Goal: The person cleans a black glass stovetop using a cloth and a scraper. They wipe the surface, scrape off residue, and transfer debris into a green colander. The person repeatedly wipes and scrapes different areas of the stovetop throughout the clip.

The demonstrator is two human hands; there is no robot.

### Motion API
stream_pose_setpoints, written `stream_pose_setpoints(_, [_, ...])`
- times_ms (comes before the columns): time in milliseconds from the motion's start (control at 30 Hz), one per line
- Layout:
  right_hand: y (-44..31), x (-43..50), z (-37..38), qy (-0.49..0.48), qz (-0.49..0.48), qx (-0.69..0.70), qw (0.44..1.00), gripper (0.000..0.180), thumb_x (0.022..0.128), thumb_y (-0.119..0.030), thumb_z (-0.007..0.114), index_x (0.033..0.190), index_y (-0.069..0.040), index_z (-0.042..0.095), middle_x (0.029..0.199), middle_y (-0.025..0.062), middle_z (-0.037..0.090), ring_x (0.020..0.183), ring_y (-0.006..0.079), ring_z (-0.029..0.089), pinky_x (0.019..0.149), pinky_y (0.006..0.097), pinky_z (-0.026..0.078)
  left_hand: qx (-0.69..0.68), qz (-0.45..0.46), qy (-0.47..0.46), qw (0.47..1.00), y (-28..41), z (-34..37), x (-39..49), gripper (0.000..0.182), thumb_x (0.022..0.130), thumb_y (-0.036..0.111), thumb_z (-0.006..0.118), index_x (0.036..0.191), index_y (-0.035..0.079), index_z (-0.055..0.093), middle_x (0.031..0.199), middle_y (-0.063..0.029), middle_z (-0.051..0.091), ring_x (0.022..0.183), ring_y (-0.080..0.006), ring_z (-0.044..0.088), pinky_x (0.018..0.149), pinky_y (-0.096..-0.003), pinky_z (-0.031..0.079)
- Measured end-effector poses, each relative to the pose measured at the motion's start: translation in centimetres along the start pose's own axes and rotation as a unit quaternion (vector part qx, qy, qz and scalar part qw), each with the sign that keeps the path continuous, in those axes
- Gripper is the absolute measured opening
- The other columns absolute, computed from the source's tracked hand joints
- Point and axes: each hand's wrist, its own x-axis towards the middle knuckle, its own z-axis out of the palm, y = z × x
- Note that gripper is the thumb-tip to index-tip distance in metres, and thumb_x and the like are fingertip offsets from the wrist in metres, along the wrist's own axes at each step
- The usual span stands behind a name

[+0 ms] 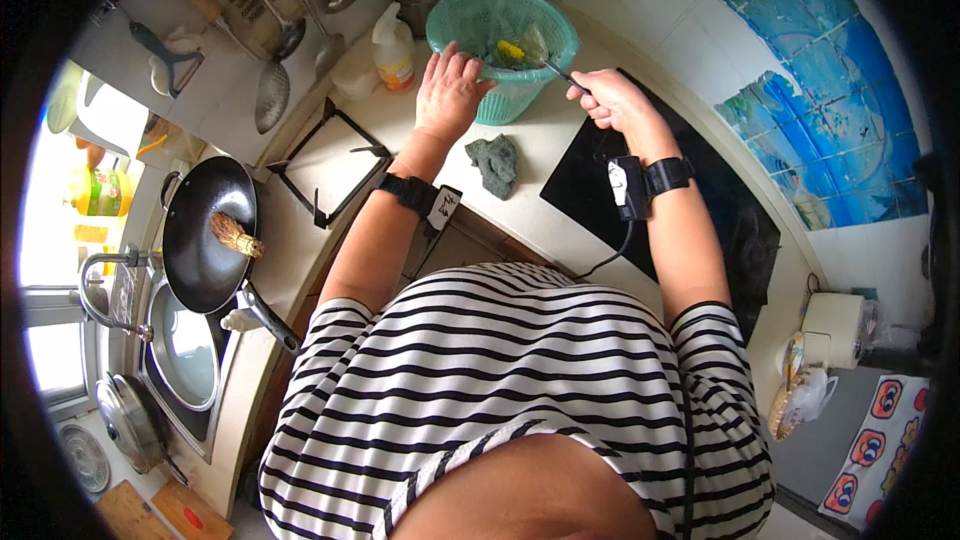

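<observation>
A green plastic basket (504,101) stands on the counter in front of me. My left hand (452,86) is at its near left rim, the fingers lying over the edge. With my right hand (616,99) I grip a thin dark-handled tool (564,76) that reaches over the basket's right rim. Its far end is hard to make out among the contents. Inside the basket are a yellow piece (511,50), something clear like plastic, and dark green matter too small to identify. Nearer to me, a crumpled dark green cloth (495,165) lies on the counter.
A black glass cooktop (675,187) lies to the right. On the left are a pot-support frame (328,161), a spray bottle (393,49), and a black wok (206,262) with a bundled brush (237,235), tilted by the sink faucet (112,262). Ladles (272,96) hang on the wall.
</observation>
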Motion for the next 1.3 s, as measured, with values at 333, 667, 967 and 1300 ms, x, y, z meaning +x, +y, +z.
stream_pose_setpoints(333, [-0.1, 0.4, 2.3, 0.244, -0.231, -0.425, 0.841, 0.038, 0.092, -0.036, 0.050, 0.091, -0.002, 0.067, 0.095, 0.0239, 0.065, 0.094, 0.0410, 0.062, 0.081, 0.0475, 0.049, 0.002, -0.006, 0.010, 1.000, 0.3, 0.4, -0.1, 0.039, 0.086, 0.037, 0.060, 0.112, 0.007, 0.057, 0.122, -0.0101, 0.055, 0.129, -0.0305, 0.040, 0.108, -0.0460, 0.031])
stream_pose_setpoints(667, [2.2, -1.2, 0.1, 0.231, -0.165, -0.434, 0.855, 0.035, 0.089, -0.036, 0.055, 0.086, -0.003, 0.067, 0.088, 0.0213, 0.066, 0.086, 0.0404, 0.063, 0.076, 0.0451, 0.049, 0.006, -0.024, 0.011, 1.000, -0.3, 0.3, -0.3, 0.039, 0.087, 0.037, 0.059, 0.113, 0.008, 0.057, 0.120, -0.0105, 0.056, 0.129, -0.0314, 0.040, 0.108, -0.0466, 0.030])
stream_pose_setpoints(967, [2.7, 1.2, 4.3, 0.397, -0.295, -0.268, 0.827, 0.028, 0.091, -0.030, 0.051, 0.088, -0.005, 0.062, 0.087, 0.0211, 0.065, 0.086, 0.0426, 0.061, 0.074, 0.0496, 0.049, 0.009, -0.002, 0.019, 1.000, 0.5, 0.9, 0.2, 0.037, 0.088, 0.036, 0.058, 0.113, 0.008, 0.058, 0.117, -0.0107, 0.057, 0.128, -0.0322, 0.041, 0.108, -0.0473, 0.029])
stream_pose_setpoints(1300, [5.1, 3.3, 5.4, 0.409, -0.274, -0.293, 0.820, 0.029, 0.091, -0.027, 0.055, 0.106, -0.004, 0.060, 0.085, 0.0212, 0.066, 0.083, 0.0403, 0.063, 0.073, 0.0465, 0.050, 0.011, -0.008, 0.019, 1.000, 1.0, 1.0, 0.6, 0.037, 0.089, 0.036, 0.057, 0.113, 0.008, 0.056, 0.117, -0.0124, 0.057, 0.129, -0.0328, 0.040, 0.108, -0.0479, 0.029])
